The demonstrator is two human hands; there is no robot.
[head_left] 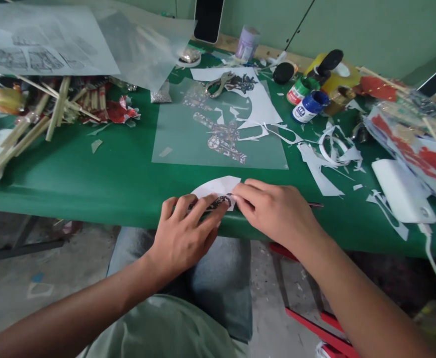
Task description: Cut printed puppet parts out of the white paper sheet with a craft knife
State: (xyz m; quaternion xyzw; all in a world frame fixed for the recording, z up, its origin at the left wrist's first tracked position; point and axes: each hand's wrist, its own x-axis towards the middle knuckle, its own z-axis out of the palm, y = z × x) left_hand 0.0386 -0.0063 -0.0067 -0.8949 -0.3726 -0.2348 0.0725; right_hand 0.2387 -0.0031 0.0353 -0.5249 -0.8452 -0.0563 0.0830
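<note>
A small white paper piece [218, 186] with a dark printed pattern lies at the front edge of the green-covered table. My left hand [188, 226] rests on it with fingers spread, pressing it flat; the fingers cover part of the print. At the paper's right side, my right hand [277, 206] is closed in a pinch. A slim pen-like tool [316, 205] seems to run through it: a dark tip shows at the fingers and a thin end beyond the wrist. Its exact kind is hidden. Beyond the hands, patterned cut-outs [225, 141] lie on a translucent sheet [188, 154].
Scissors [219, 84] lie on white paper at the back. Paint jars [310, 105] stand right of them, near paper scraps [320, 169]. A white power device [402, 191] with a cable sits at right. Wooden sticks [57, 109] and drawing sheets [46, 40] crowd the left.
</note>
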